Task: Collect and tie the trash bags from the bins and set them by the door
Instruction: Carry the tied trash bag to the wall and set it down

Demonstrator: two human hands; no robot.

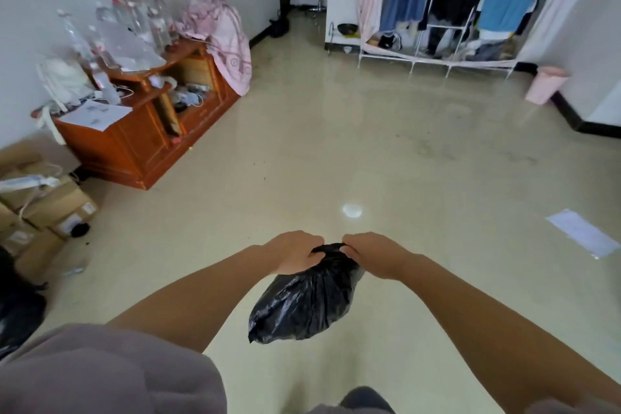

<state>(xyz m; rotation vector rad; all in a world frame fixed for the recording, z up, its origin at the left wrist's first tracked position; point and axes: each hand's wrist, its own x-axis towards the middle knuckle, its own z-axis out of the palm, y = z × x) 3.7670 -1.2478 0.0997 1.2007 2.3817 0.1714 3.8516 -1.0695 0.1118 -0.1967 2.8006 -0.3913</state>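
Head view looks down over a wide stretch of pale glossy floor (336, 131), with a wooden cabinet (148, 131) along its left edge, an open wardrobe rack (447, 7) at the far edge and a pink bin (546, 84) near the far right corner.

Above the near middle of the floor hangs the black trash bag (307, 299), off the ground and carried only by its gathered neck. It looks thin, soft and slick, wrinkled all over, and the small rounded bulge at the bottom suggests a light load; nothing about its shape hints at stiff or sharp contents, though what is inside cannot be seen. The sensible place to take it is the bunched neck at the top, since the film below would likely slide or stretch under a pinch.

That is where both hands are. The left hand (295, 252) is curled closed on the left side of the neck, fingers folded over the plastic. The right hand (369, 254) pinches the other side, fingertips tight on a twist of film. They sit close together, nearly touching, which reads as a knot being worked.
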